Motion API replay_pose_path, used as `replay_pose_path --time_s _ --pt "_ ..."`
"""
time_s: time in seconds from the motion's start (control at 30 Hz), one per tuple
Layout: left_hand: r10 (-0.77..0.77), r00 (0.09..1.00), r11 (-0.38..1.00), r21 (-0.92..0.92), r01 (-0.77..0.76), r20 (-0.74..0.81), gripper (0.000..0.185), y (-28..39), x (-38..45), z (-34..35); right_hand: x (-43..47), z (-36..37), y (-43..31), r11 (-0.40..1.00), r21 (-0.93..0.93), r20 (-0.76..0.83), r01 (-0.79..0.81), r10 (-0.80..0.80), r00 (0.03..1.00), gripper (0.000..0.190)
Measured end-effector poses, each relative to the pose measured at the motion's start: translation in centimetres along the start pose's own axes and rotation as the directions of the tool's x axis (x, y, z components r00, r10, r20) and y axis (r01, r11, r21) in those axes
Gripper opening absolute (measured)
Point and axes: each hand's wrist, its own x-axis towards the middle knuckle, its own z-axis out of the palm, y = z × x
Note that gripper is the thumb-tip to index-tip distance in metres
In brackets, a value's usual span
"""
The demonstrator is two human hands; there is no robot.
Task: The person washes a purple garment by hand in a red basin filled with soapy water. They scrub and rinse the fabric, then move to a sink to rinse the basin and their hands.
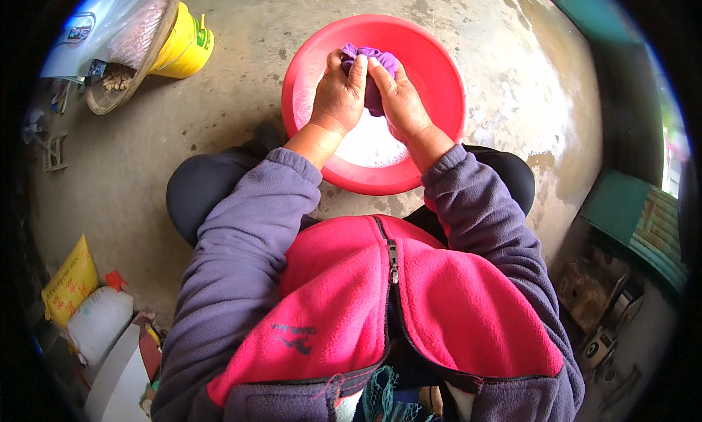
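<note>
A bunched purple cloth (375, 100) is gripped between both of my hands, above a round red plastic basin (433, 49). My left hand (339, 96) closes on its left side, and my right hand (403, 101) on its right, with the two thumbs side by side on top. Below the hands, whitish sudsy water (373, 142) lies in the basin. The fingers under the cloth are hidden. The basin rests on the floor between my bent knees.
Damp-spotted concrete floor (236, 109) surrounds the basin. A yellow bucket (184, 46) and a round shallow basket (107, 101) with a plastic bag (140, 33) stand at the upper left. Filled sacks (101, 323) lie lower left; green furniture (614, 205) lines the right.
</note>
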Motion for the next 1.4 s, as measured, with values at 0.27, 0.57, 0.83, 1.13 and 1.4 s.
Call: replay_pose_path --time_s 0.27,0.57,0.83,1.13,1.4 --pt "-0.109 0.986 0.862 -0.482 0.157 0.127 0.06 -2.3 3.0 -1.9 0.2 -10.9 -10.5 0.902 -0.17 -0.097 0.397 -0.416 0.904 0.036" --pt "-0.373 0.918 0.773 -0.504 0.386 0.131 0.042 0.9 2.4 -1.7 -29.2 -34.9 -17.7 0.869 -0.179 -0.763 0.462 -0.419 0.493 0.038" --pt "-0.271 0.953 0.838 -0.454 0.303 0.135 0.037 -0.5 3.1 -6.6 -32.0 -44.5 10.1 0.944 0.049 -0.975 0.326 -0.026 0.22 0.055" --pt "-0.324 0.944 0.89 -0.359 0.28 -0.066 0.038 1.5 1.1 -12.3 -27.6 -42.9 20.1 0.779 -0.134 -0.989 -0.612 -0.071 0.126 0.05" --pt "-0.433 0.901 0.85 -0.35 0.395 -0.037 0.04 -1.6 0.9 -12.6 -29.9 -43.4 21.9 0.461 -0.411 -0.86 -0.786 0.09 0.503 0.049"
